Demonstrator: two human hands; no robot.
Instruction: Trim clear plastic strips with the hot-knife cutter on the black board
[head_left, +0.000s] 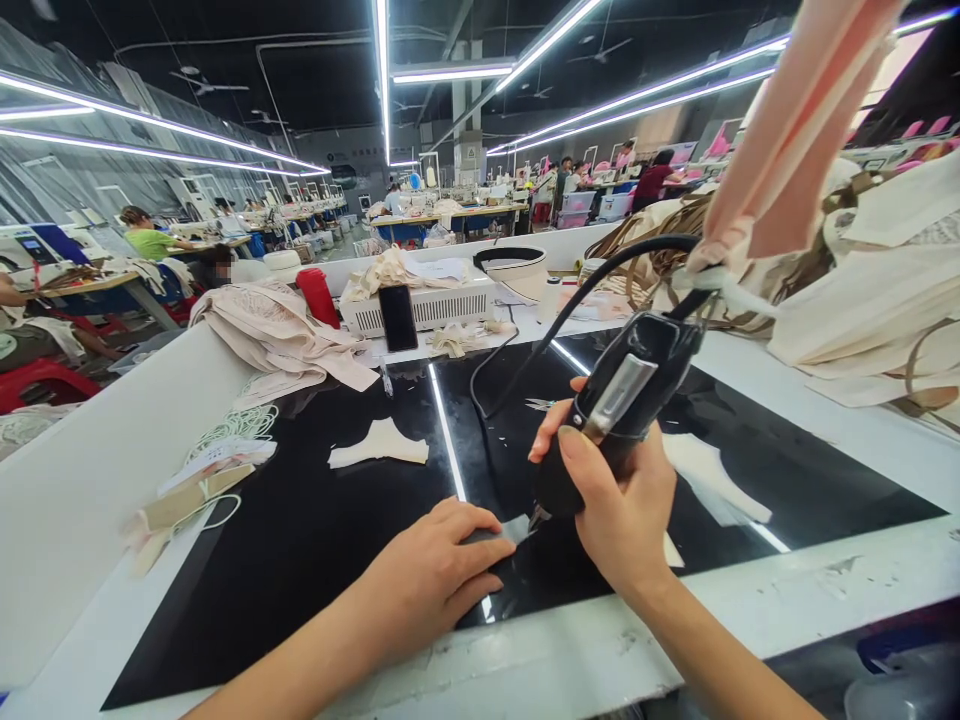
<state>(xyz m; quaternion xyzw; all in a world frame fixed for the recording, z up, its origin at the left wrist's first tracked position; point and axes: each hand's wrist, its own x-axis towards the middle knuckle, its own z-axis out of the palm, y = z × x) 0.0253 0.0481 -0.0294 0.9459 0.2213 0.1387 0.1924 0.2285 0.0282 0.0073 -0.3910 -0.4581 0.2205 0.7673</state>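
My right hand [622, 500] is wrapped around a black corded handheld tool [626, 385], held tilted with its metal tip down at the dark board [337, 570]. The tool hangs from a strip of pink cloth [795, 130] tied near its top. My left hand [442, 560] lies on the board, fingers stretched out and slightly apart, pressing a small greyish piece [516, 530] beside the tip. What the piece is made of I cannot tell. A cream fabric piece [380, 443] lies further back on the left, and another cream piece [712, 475] lies right of my right hand.
Small snips [538, 405] lie behind the tool. At the back stand a phone [397, 318], a white vented box [442, 305] and a red container [318, 297]. Fabric piles [277, 335] and cord bundles [236, 430] flank the board. People work at machines beyond.
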